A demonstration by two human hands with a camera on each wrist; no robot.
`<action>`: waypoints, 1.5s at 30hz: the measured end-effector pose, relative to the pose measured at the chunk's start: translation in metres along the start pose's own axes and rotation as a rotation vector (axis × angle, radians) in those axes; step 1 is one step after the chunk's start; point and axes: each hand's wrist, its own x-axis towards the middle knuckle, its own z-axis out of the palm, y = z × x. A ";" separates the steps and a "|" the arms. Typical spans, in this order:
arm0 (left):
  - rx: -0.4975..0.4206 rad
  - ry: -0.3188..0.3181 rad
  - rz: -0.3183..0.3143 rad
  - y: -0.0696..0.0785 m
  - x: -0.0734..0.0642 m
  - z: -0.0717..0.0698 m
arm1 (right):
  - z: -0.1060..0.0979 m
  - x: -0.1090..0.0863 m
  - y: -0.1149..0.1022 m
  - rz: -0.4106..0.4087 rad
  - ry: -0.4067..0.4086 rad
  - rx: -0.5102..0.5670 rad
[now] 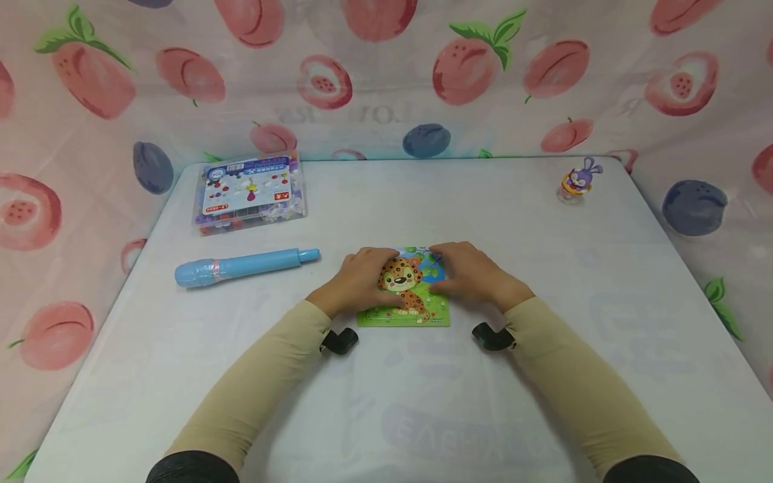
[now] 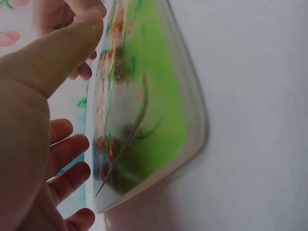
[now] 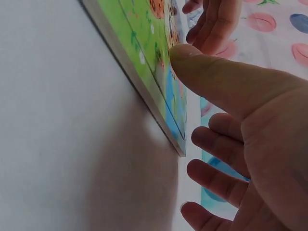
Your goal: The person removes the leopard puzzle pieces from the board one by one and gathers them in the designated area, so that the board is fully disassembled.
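Leopard board (image 1: 415, 295) framed at both sides
Wide left hand (image 1: 364, 278) at nine o'clock, wide right hand (image 1: 474, 272) at three; tabletop (image 1: 417, 389) stretches beyond the six o'clock edge.

2 beige sleeves (image 1: 260, 379) with black bands (image 1: 193, 467) higher up and 2 curved black wrist pieces (image 1: 341, 341)

The person's left arm (image 1: 256, 379) and right arm (image 1: 582, 376) are slanting forward and inward, while the left hand (image 1: 362, 278) and right hand (image 1: 474, 272) are facing each other a little apart, their thumbs (image 2: 57, 53) pointing inward and their spread fingers (image 3: 224, 150) bending only slightly.
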 end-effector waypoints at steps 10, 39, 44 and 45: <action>0.021 -0.029 -0.017 -0.001 0.002 0.002 | 0.002 0.003 0.000 0.028 -0.027 0.005; 0.097 -0.022 -0.012 0.002 0.001 0.007 | -0.002 0.011 -0.009 0.121 -0.059 0.069; 0.088 -0.024 -0.019 0.003 0.002 0.006 | -0.003 0.012 -0.012 0.137 -0.059 0.094; 0.088 -0.026 -0.021 0.003 0.003 0.006 | -0.003 0.012 -0.012 0.140 -0.061 0.106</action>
